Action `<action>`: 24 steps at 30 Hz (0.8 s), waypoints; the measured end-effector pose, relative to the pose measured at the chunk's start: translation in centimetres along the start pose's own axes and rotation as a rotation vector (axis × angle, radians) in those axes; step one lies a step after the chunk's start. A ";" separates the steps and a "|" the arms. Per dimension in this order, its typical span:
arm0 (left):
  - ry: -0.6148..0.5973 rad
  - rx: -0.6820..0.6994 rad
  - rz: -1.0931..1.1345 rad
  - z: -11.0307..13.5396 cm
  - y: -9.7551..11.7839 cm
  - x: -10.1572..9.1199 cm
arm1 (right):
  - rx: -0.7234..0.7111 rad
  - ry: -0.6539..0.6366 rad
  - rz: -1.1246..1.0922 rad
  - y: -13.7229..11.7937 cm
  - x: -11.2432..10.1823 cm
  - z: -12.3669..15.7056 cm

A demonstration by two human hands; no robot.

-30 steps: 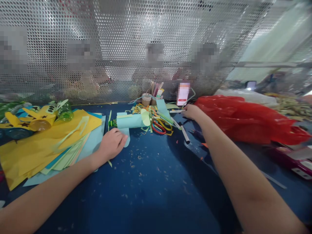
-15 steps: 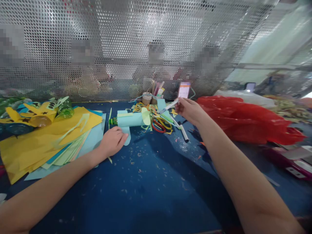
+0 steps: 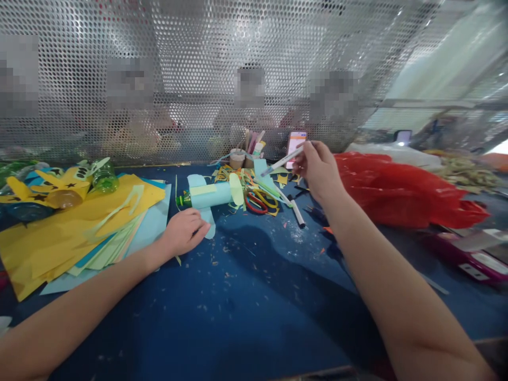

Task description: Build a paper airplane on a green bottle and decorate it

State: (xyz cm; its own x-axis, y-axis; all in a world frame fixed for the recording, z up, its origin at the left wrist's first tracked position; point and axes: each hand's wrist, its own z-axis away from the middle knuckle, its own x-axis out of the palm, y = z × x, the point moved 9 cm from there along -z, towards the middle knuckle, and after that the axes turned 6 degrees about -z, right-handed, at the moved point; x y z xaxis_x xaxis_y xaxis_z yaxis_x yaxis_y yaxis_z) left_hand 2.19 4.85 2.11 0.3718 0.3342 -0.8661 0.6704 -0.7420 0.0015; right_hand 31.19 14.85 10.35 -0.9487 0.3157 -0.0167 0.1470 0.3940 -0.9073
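Note:
A green bottle lies on its side, wrapped in light blue paper with pale green and blue paper pieces that stick out like wings. Close to its neck, my left hand rests on the table with curled fingers, beside a blue paper wing. Nothing shows in that hand. Farther right, my right hand is raised and pinches a slim white pen near one end. The pen points down and left over paper scraps. A phone stands upright behind it.
Scissors with red handles and a white marker lie near the scraps. Coloured paper sheets and decorated bottles cover the left. A red plastic bag and a purple object sit right. Behind rises a perforated metal screen.
My right hand has moved slightly up and to the right with the pen, turning a little. My left hand stays almost in place, and the paper-wrapped bottle has barely shifted.

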 end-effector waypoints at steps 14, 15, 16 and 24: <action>0.093 0.041 -0.100 0.0 0.6 -1.1 | 0.139 -0.061 0.918 8.1 -6.4 -2.7; 0.097 0.043 -0.099 0.0 0.6 -1.1 | 0.143 -0.069 0.919 8.3 -6.4 -2.8; 0.104 0.048 -0.099 0.0 0.7 -1.2 | 0.144 -0.071 0.921 8.4 -6.5 -2.8; 0.123 0.070 -0.096 0.3 0.9 -1.4 | 0.134 -0.039 0.914 8.6 -7.0 -3.3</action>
State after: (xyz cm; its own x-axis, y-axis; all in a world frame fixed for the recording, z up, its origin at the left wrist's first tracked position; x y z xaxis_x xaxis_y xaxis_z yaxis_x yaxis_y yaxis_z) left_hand 2.10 3.61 3.17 0.3871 0.4712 -0.7925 0.6617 -0.7406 -0.1171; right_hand 40.03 18.86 4.01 -0.4888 0.4245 -0.7622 0.8120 -0.0981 -0.5753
